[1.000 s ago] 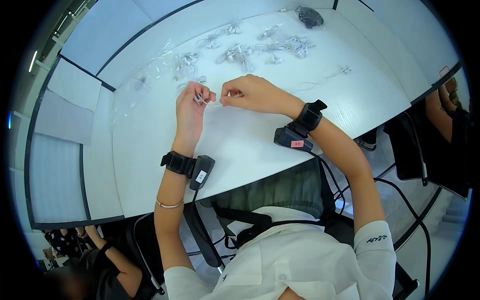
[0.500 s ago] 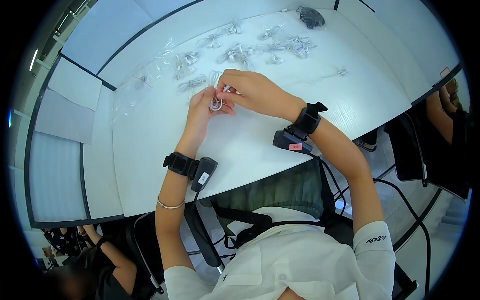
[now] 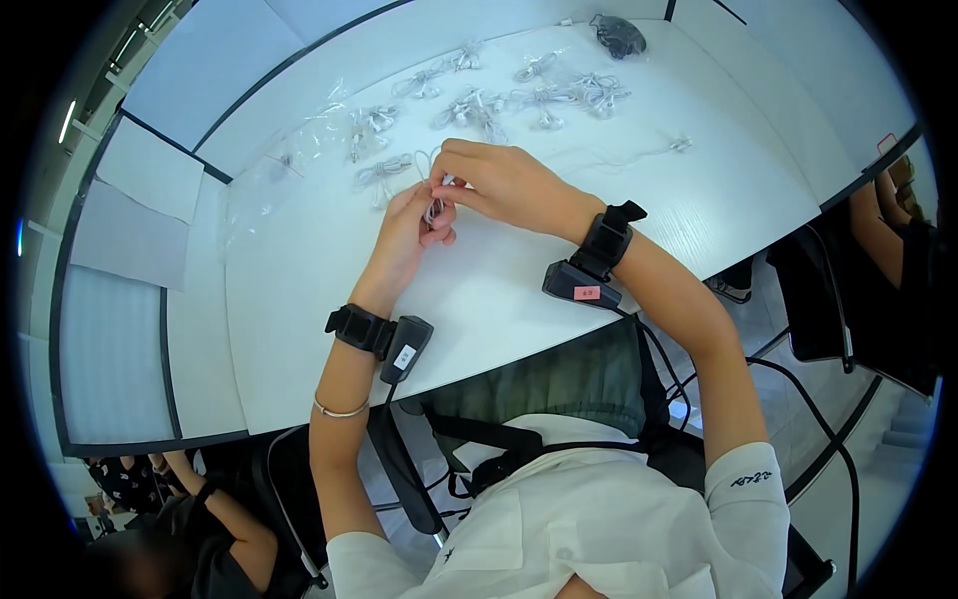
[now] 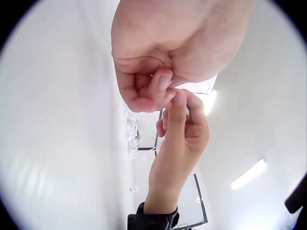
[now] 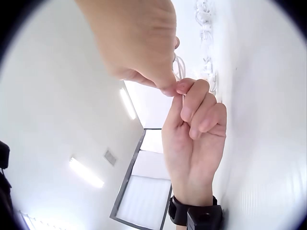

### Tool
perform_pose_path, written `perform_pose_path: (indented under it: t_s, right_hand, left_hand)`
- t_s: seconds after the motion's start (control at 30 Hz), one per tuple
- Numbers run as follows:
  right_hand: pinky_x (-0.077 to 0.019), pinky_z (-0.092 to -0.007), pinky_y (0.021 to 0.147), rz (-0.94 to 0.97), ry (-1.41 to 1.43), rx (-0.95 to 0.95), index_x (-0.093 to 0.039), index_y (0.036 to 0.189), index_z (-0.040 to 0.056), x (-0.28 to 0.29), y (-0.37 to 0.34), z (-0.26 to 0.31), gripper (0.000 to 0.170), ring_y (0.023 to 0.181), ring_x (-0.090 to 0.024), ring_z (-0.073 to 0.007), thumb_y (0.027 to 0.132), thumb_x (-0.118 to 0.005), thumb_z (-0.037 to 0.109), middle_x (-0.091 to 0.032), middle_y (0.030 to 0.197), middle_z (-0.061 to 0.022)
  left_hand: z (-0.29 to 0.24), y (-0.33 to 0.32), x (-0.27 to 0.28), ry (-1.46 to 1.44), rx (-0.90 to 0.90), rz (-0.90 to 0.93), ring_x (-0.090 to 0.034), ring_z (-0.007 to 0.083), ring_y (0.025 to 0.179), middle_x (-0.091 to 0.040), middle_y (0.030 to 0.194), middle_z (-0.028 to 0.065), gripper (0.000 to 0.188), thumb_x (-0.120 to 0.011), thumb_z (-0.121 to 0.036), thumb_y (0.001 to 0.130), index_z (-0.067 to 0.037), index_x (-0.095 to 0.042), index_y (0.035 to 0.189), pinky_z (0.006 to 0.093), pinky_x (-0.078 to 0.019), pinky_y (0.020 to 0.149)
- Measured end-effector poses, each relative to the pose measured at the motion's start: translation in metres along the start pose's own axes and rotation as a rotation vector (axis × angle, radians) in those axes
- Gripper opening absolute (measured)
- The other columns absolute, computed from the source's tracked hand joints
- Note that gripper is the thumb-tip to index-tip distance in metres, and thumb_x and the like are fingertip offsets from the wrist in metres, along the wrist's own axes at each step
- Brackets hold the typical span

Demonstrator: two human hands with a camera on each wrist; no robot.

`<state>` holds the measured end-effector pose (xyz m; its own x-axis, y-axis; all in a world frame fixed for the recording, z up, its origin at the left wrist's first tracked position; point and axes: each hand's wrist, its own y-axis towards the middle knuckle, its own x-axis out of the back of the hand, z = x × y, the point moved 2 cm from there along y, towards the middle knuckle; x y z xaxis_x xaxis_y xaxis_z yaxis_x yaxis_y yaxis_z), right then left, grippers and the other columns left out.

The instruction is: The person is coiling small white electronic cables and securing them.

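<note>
A looped white cable (image 3: 423,163) is held between both hands above the table. My left hand (image 3: 405,226) grips the coil with its fingers curled round it; in the right wrist view that left hand (image 5: 199,115) has its fingers folded toward the palm. My right hand (image 3: 504,185) pinches part of the cable with thumb and finger, its tips touching the left hand's. In the left wrist view the right hand (image 4: 177,129) shows a bit of white between its fingers. White loops (image 5: 179,66) stick up beyond the fingertips in the right wrist view.
Several bundled white cables (image 3: 469,108) lie across the back of the table (image 3: 519,290). Clear plastic bags (image 3: 299,140) lie at the left, one bundle (image 3: 381,172) just beyond my left hand. A dark bagged item (image 3: 619,36) is at the back; a loose cable end (image 3: 681,145) lies right.
The hands have come together, the left moving right and up. The cable, a small strand between them earlier, now shows as a coil with loops above the left hand.
</note>
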<state>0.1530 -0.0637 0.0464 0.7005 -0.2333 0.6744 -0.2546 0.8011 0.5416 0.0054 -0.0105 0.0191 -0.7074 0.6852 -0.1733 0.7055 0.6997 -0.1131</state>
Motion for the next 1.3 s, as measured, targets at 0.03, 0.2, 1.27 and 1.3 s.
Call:
perform_pose_path:
  t_s: [0.03, 0.2, 1.27, 1.3]
  right_hand:
    - [-0.0475, -0.0305, 0.067, -0.006, -0.028, 0.003, -0.055, 0.094, 0.0057, 0.0, 0.0, -0.001, 0.015, 0.077, -0.061, -0.0206, 0.086, -0.057, 0.019, -0.058, 0.089, -0.006]
    - [-0.047, -0.0284, 0.068, -0.031, 0.113, -0.132, -0.052, 0.102, 0.0106, 0.003, 0.001, -0.006, 0.022, 0.079, -0.06, -0.0169, 0.085, -0.06, 0.023, -0.06, 0.092, -0.0035]
    - [-0.043, -0.0271, 0.065, -0.185, -0.134, 0.0, -0.058, 0.087, 0.0063, 0.026, 0.004, -0.014, 0.012, 0.072, -0.052, -0.016, 0.083, -0.061, 0.018, -0.055, 0.075, -0.0026]
    - [-0.0429, -0.0267, 0.064, -0.125, -0.066, -0.071, -0.058, 0.087, 0.0059, 0.025, 0.004, -0.014, 0.012, 0.071, -0.052, -0.0148, 0.083, -0.061, 0.017, -0.055, 0.073, -0.0023]
  left_hand:
    - [0.0, 0.0, 0.001, -0.003, -0.005, 0.012, -0.032, 0.0075, 0.049, -0.037, 0.061, -0.0025, 0.026, -0.037, -0.026, 0.096, -0.005, -0.049, 0.085, 0.0261, -0.0383, 0.055]
    - [-0.004, -0.002, -0.003, 0.052, -0.003, 0.047, -0.029, 0.007, 0.051, -0.034, 0.061, -0.0032, 0.027, -0.037, -0.027, 0.096, -0.006, -0.048, 0.083, 0.0243, -0.0343, 0.053]
    - [-0.002, 0.004, 0.008, 0.163, -0.185, -0.071, -0.031, 0.0075, 0.054, -0.035, 0.064, -0.0016, 0.031, -0.037, -0.03, 0.097, -0.009, -0.039, 0.075, 0.0241, -0.037, 0.057]
    - [-0.001, 0.004, 0.008, 0.208, -0.206, -0.081, -0.032, 0.0074, 0.054, -0.037, 0.065, -0.0009, 0.031, -0.037, -0.031, 0.097, -0.008, -0.039, 0.075, 0.0242, -0.0384, 0.059]
